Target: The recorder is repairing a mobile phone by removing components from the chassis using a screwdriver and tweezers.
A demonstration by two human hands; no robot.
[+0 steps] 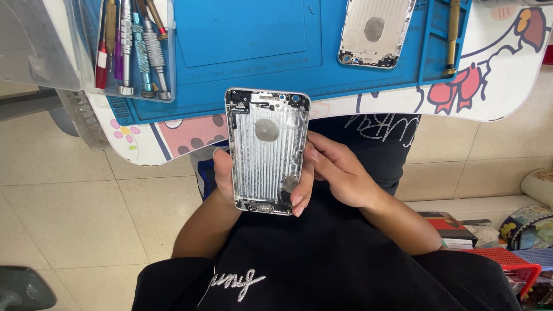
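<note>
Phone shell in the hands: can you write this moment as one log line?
held: silver phone shell, inside up | left hand: grips left edge | right hand: grips right edge | nearby: blue mat, screwdrivers, second shell

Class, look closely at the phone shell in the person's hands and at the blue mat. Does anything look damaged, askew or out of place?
Nothing looks clearly damaged. The phone shell held in both hands is gutted, its bare metal inside facing up. A second shell lies slightly tilted on the blue mat, beside tidy screwdrivers.

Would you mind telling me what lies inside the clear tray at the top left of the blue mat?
The clear tray holds screwdrivers lying side by side, with silver, red, purple, teal and gold handles. Their upper ends are cut off by the picture's edge.
</note>
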